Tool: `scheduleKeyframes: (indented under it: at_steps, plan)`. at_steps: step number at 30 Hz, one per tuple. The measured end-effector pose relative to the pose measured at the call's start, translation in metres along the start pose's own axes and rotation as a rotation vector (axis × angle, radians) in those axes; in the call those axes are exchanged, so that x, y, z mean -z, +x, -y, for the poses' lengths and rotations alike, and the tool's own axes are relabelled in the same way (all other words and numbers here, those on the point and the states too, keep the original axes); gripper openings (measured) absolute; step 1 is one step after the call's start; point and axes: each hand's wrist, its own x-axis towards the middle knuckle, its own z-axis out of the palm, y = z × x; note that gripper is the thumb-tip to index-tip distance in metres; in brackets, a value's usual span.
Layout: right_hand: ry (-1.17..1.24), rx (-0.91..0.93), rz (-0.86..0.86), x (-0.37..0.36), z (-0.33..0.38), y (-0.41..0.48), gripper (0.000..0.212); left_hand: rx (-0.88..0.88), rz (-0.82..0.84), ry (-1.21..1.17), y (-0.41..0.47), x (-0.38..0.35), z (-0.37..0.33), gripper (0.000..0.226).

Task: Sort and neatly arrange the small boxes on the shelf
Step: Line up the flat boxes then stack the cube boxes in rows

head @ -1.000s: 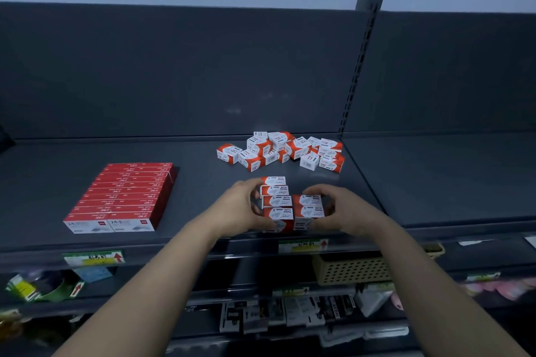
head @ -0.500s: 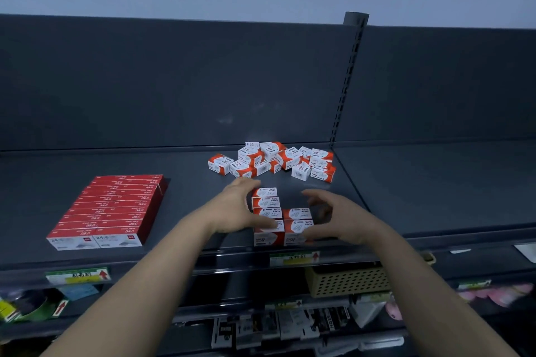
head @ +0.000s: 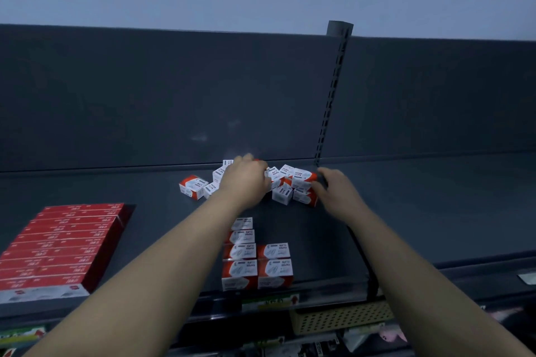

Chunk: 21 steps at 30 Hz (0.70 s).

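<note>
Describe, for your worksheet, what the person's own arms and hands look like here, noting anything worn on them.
The left forearm and the right forearm are bare down to the picture's lower edge, and no sleeve shows. The left hand and the right hand are bare too. No glove, ring, watch or bracelet can be seen, though the right hand is slightly blurred.

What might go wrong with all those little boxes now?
The loose pile at the back is stacked unevenly, so grabbing from it may tumble boxes; one small box already lies apart. The left arm passes right beside the neat rows near the front edge of the shelf, so a careless pull back might knock them off.
</note>
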Motion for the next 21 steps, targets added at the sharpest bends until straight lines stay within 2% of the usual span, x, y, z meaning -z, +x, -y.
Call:
scheduleKeyframes:
  at_steps: [6,9,12,15,17,19,21]
  plan:
    - [-0.039,0.005,0.119,-0.010,-0.009,0.023,0.033,-0.035,0.138,0.082,0.033,-0.020,-0.009,0.033]
    - [0.028,0.010,0.107,-0.007,-0.010,0.024,0.041,-0.056,0.185,0.037,0.039,-0.023,-0.011,0.039]
    - [0.126,0.011,0.079,-0.003,-0.009,0.022,0.038,-0.028,0.229,0.030,0.040,-0.025,-0.012,0.042]
    - [0.179,0.018,0.091,-0.001,-0.004,0.018,0.035,-0.066,0.225,0.068,0.038,-0.026,-0.015,0.046]
    - [0.202,0.021,0.092,0.001,-0.002,0.013,0.033,-0.049,0.203,-0.025,0.035,-0.020,-0.015,0.043]
    - [0.210,0.028,0.082,0.004,0.000,0.008,0.034,-0.020,0.140,-0.150,0.031,-0.009,-0.011,0.030]
    - [0.281,0.032,0.067,0.008,0.000,0.002,0.033,-0.014,0.096,-0.253,0.023,0.002,-0.007,0.030]
